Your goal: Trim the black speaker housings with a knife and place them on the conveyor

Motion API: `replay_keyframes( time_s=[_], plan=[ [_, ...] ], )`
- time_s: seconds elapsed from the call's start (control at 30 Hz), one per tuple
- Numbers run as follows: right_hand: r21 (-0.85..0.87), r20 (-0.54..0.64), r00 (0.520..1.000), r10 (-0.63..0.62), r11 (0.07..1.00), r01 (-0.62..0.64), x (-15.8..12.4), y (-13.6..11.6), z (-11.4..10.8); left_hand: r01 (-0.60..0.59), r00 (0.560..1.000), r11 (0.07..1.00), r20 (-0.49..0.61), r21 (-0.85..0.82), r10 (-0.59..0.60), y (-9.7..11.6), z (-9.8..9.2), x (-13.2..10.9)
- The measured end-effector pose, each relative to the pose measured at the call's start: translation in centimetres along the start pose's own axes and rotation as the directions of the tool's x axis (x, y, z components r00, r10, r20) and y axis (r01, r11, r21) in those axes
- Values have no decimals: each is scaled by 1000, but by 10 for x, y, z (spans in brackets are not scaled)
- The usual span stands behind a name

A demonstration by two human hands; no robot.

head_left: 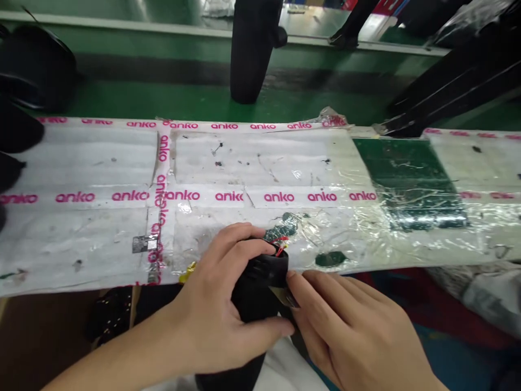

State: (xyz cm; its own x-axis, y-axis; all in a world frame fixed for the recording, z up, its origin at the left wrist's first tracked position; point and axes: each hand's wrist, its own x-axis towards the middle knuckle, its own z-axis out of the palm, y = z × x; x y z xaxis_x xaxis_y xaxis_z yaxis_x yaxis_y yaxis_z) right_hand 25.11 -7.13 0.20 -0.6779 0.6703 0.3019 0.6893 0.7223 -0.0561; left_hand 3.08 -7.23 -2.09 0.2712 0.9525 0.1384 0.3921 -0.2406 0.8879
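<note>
Anko tape (279, 197), printed label (144, 244), white sheeting (89, 163)

There are two hands (220, 309) (362, 331) and one held black tube (254, 304)

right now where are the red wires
In the head view, below and right of centre, the red wires show atop the black cylinder, beside the left hand.

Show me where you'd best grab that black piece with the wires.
Probably around its long black body, from the left: it looks narrow enough to wrap, red wires stick out at the far end, and the right hand occupies the right side.
</note>
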Motion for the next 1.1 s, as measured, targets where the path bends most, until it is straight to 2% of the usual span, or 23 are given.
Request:
replay_keyframes(
  time_s=[0.1,0.37,0.53,0.7,0.9,1.0,1.1],
  plan=[
    [-62,58,997,-52,997,55,0,7,-7,23,999,999,23,40,-24,3,0,4],
    [-48,68,992,-107,993,110,4,15,-11,29,999,999,23,38,-30,3,0,7],
    [-84,138,981,-138,985,150,5,16,-13,24,999,999,32,42,-25,4,0,8],
    [-171,193,978,-73,979,107,4,6,-15,5,1000,998,-11,62,-5,5,5,8],
    [-199,259,965,-40,976,94,12,-3,-22,2,1000,994,-11,106,-1,7,8,10],
    [-146,292,956,-30,986,75,25,3,-28,-2,1000,994,12,109,1,7,7,12],
    [-21,324,945,-55,998,65,34,14,-36,48,998,997,28,66,-50,0,-1,9]
  ],
)
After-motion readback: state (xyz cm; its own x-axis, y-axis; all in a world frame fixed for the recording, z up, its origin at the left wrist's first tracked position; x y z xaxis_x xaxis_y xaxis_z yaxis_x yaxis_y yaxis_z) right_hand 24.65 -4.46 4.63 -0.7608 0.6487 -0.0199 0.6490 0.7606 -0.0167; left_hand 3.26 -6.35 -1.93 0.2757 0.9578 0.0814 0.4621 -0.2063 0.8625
